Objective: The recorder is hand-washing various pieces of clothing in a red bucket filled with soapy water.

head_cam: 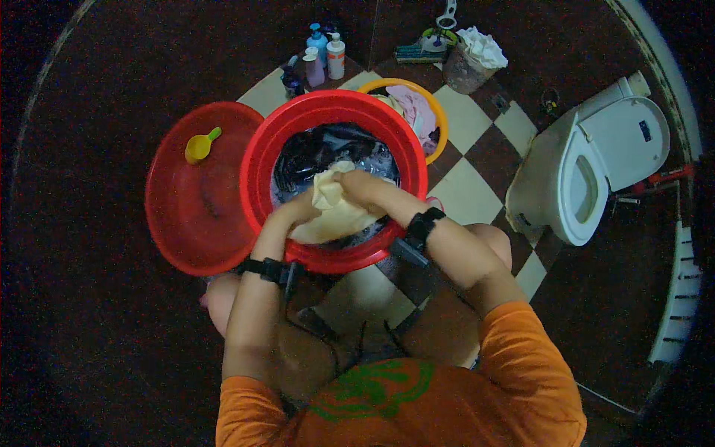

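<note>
A large red plastic basin [333, 99] stands in front of me with dark wet clothes [335, 146] and some suds in it. Over the basin I hold a pale yellow cloth [329, 220], bunched up at its top. My left hand [301, 208] grips it from the left, its fingers partly hidden by the cloth. From the right, my right hand [357, 187] is closed on the bunched part. The lower part of the cloth spreads over the dark clothes near the basin's front wall.
A second red basin [195, 234] with a yellow scoop [199, 148] adjoins on the left. Behind are an orange basin [442, 125] of clothes, several bottles [335, 56], a brush [422, 54] and a bin [466, 72]. A white toilet [544, 167] stands at right on the tiled floor.
</note>
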`<state>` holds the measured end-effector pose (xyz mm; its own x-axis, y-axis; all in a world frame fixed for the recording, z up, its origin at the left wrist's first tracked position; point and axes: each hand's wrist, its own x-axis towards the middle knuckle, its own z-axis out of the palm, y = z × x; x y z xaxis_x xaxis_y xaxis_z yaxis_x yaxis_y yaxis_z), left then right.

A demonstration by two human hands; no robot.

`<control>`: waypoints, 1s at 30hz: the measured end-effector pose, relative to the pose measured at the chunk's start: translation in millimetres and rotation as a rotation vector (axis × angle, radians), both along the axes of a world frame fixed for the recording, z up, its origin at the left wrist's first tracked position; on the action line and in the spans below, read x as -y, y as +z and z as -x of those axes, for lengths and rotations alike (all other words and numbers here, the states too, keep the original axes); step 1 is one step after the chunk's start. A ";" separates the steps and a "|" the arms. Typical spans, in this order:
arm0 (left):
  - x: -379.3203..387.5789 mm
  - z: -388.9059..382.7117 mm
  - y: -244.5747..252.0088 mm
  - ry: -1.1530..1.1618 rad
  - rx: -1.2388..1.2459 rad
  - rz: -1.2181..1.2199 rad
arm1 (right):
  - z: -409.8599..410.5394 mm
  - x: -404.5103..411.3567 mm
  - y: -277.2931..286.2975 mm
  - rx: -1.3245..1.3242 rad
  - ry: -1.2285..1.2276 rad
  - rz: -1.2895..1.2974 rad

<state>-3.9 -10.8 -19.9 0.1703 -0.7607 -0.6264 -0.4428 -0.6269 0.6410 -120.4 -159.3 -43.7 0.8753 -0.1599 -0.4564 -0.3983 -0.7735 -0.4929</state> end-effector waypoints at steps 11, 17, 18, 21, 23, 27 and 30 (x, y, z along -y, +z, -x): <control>-3.8 13.7 -14.2 0.594 -0.601 0.001 | -1.3 5.5 -81.4 0.133 -0.094 -0.304; 12.3 -11.0 16.8 0.801 -0.693 0.386 | -60.9 8.8 58.8 0.201 -0.338 -0.385; 25.4 -6.5 36.6 0.806 -0.600 0.549 | -53.8 24.7 77.1 0.242 -0.380 -0.390; 40.3 5.9 81.5 0.720 -1.193 0.617 | -37.9 31.4 94.7 0.463 -0.523 -1.028; 41.7 6.3 83.9 0.815 -1.415 0.613 | -29.9 16.5 115.8 0.528 -0.436 -0.781; 35.1 -3.6 67.4 0.974 -1.338 0.741 | -33.4 1.1 113.9 0.762 -0.339 -0.108; 43.8 -7.2 72.2 1.034 -1.181 0.856 | -23.8 6.6 104.6 0.706 -0.322 -0.378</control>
